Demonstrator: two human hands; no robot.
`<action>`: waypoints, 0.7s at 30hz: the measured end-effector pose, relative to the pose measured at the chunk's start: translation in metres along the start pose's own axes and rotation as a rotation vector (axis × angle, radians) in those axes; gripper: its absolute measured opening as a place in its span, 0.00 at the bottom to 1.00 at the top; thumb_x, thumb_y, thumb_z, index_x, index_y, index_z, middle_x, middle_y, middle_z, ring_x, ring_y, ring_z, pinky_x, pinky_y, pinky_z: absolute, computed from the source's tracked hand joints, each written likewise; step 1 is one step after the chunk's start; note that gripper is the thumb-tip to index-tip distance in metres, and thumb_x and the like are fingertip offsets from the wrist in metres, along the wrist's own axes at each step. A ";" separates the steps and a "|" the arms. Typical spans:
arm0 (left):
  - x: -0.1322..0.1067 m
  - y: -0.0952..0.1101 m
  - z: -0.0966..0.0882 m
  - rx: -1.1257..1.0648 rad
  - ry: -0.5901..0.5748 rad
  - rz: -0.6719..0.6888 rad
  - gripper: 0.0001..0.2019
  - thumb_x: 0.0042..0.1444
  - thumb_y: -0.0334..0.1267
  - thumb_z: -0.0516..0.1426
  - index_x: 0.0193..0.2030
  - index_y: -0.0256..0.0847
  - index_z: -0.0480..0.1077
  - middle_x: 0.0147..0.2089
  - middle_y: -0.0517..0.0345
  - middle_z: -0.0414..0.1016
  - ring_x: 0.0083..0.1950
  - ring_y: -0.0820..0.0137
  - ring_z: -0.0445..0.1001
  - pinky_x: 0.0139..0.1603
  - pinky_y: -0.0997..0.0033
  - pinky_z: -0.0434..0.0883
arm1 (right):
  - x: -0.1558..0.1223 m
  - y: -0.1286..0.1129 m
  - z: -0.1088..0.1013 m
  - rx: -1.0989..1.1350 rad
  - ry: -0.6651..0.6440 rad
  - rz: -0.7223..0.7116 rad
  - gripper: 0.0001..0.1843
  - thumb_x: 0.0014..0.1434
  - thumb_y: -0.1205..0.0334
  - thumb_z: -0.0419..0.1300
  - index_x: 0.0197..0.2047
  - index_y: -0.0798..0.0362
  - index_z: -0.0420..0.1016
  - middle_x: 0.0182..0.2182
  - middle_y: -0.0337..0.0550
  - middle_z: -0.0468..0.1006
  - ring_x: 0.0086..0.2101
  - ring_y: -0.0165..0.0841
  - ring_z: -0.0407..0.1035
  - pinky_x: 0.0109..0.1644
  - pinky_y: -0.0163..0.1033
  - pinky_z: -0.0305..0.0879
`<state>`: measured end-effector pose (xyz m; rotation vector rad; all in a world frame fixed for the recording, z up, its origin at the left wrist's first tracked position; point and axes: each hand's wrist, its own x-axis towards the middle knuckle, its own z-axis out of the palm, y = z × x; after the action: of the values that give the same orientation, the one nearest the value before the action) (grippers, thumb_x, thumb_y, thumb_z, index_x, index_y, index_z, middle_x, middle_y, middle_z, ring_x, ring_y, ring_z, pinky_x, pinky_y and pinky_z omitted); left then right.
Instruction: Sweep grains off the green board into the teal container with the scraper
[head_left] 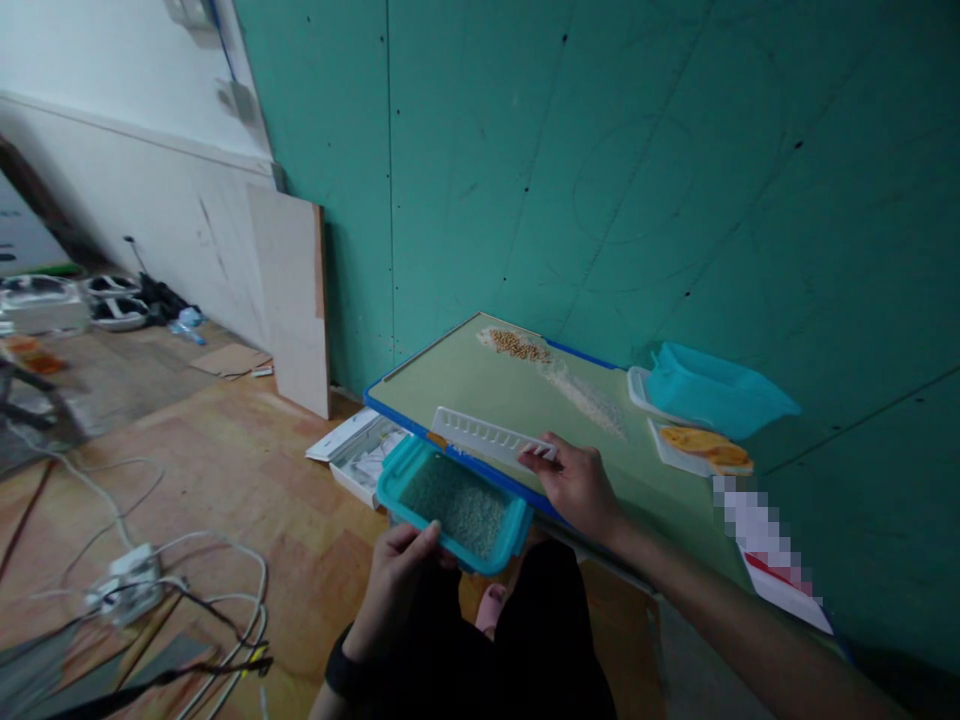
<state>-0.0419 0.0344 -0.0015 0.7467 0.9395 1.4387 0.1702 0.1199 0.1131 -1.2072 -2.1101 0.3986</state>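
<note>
My left hand (pixel 397 580) grips the near edge of a teal rectangular container (pixel 452 505) filled with small green grains, held just below the table's front edge. My right hand (pixel 576 485) is closed on one end of a white slotted plastic scraper (pixel 487 437) that lies along the edge of the green table (pixel 465 385) above the container. On the table's far side lie a small pile of yellow-brown beans (pixel 517 346) and a streak of white grains (pixel 589 397).
A teal tub (pixel 712 388) sits on a white tray at the table's right, beside a white dish of yellow pieces (pixel 705 445). A white box (pixel 356 455) lies on the wooden floor under the table. Cables and a power strip (pixel 127 585) spread at lower left.
</note>
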 end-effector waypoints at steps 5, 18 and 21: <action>-0.001 -0.001 0.000 0.009 0.009 0.002 0.18 0.52 0.49 0.64 0.19 0.36 0.76 0.20 0.53 0.76 0.23 0.67 0.73 0.30 0.68 0.69 | -0.002 -0.008 0.000 0.038 0.035 0.023 0.11 0.63 0.52 0.57 0.33 0.48 0.74 0.26 0.42 0.80 0.28 0.36 0.76 0.31 0.36 0.64; -0.001 -0.002 -0.001 -0.018 0.000 -0.010 0.17 0.52 0.47 0.64 0.20 0.37 0.77 0.20 0.54 0.77 0.23 0.67 0.73 0.30 0.68 0.69 | 0.042 0.040 -0.001 0.580 0.112 0.437 0.19 0.44 0.49 0.69 0.33 0.54 0.75 0.28 0.44 0.81 0.27 0.37 0.74 0.30 0.39 0.68; -0.001 -0.002 -0.001 -0.026 0.005 -0.017 0.17 0.52 0.47 0.64 0.20 0.37 0.77 0.20 0.54 0.76 0.23 0.68 0.72 0.30 0.68 0.70 | 0.044 0.039 0.001 0.663 0.074 0.514 0.20 0.40 0.50 0.71 0.32 0.54 0.75 0.27 0.42 0.80 0.26 0.36 0.73 0.28 0.38 0.67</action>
<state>-0.0417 0.0330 -0.0035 0.7145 0.9269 1.4364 0.1787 0.1778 0.1080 -1.2936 -1.3912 1.1552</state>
